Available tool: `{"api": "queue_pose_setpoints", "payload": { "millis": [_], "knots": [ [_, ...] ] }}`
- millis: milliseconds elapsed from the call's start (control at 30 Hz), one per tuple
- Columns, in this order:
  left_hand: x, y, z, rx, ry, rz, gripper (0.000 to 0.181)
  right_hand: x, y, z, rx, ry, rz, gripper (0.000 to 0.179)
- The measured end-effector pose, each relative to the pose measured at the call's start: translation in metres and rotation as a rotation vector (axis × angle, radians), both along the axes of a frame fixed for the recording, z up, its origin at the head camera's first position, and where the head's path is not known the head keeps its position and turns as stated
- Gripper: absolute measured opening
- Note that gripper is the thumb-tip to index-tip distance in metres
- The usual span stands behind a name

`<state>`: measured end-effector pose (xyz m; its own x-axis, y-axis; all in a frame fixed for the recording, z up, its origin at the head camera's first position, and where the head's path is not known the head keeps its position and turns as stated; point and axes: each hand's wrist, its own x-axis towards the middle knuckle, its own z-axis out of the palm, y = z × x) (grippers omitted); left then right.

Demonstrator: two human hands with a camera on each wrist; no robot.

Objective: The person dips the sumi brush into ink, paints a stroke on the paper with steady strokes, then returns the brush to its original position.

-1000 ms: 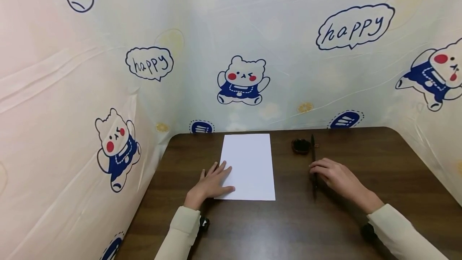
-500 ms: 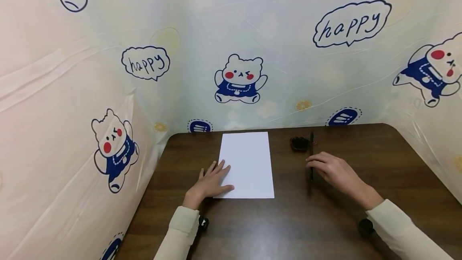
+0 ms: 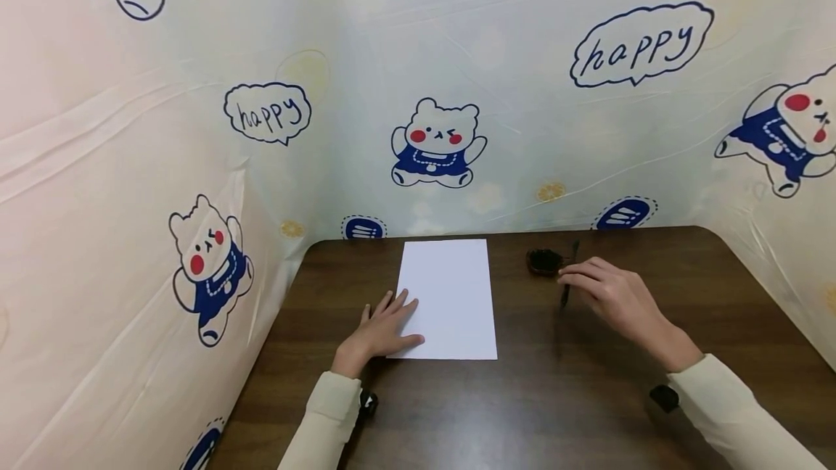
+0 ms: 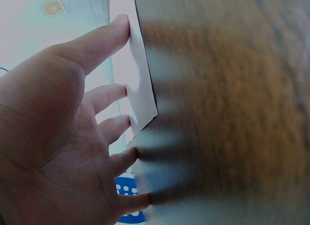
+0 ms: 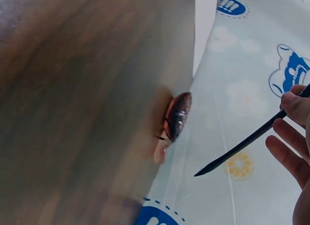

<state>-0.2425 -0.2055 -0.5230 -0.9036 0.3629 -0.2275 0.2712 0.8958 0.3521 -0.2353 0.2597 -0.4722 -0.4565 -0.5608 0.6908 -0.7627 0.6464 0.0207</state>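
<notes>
left hand (image 3: pixel 379 332), lower-centre frame, lay fingers apart on paper (image 3: pixel 457 299); right hand (image 3: pixel 620 303), centre-right, pinched a dark stick (image 5: pixel 252 137).

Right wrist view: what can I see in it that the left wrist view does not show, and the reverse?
Only the right wrist view shows the right hand pinching a slender black brush-like stick, and a small glossy dark dish. Only the left wrist view shows the left hand. Both show the white paper, the brown tabletop and the printed cloth.

matt paper (image 3: pixel 451 296), glossy wood-grain table (image 3: pixel 470 412), shiny dish (image 5: pixel 180 116)
</notes>
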Motion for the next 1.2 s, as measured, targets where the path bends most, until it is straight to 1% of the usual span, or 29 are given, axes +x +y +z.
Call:
{"api": "queue_pose_setpoints", "payload": {
  "millis": [133, 267, 533, 733, 933, 1000, 1133, 1167, 1200],
  "knots": [
    [-0.001, 0.000, -0.001, -0.003, -0.002, -0.002, 0.083, 0.000, 0.002, 0.007, -0.025, 0.006, -0.032, 0.054],
    [-0.001, 0.000, -0.002, -0.011, -0.010, 0.004, 0.084, -0.001, 0.003, 0.014, -0.043, 0.029, -0.057, 0.054],
    [-0.001, 0.000, -0.001, -0.011, -0.007, 0.006, 0.084, -0.004, 0.003, 0.025, -0.124, 0.063, -0.061, 0.048],
    [0.000, 0.001, -0.001, -0.002, -0.009, 0.004, 0.084, -0.005, 0.003, 0.029, -0.169, 0.033, -0.090, 0.049],
    [0.000, 0.000, -0.002, 0.000, -0.008, 0.007, 0.084, -0.009, -0.001, 0.033, -0.270, 0.015, -0.099, 0.052],
    [0.000, 0.000, -0.002, 0.000, -0.006, 0.007, 0.084, -0.010, -0.002, 0.034, -0.286, 0.024, -0.109, 0.046],
    [0.000, 0.000, -0.002, -0.001, -0.003, 0.005, 0.084, -0.013, -0.002, 0.035, -0.283, 0.032, -0.146, 0.014],
    [0.000, 0.000, -0.002, -0.001, -0.004, 0.005, 0.084, -0.014, -0.003, 0.035, -0.283, 0.029, -0.154, 0.013],
    [0.000, 0.000, -0.001, 0.000, -0.004, 0.005, 0.084, -0.015, -0.003, 0.035, -0.284, 0.027, -0.160, 0.018]
  ]
}}
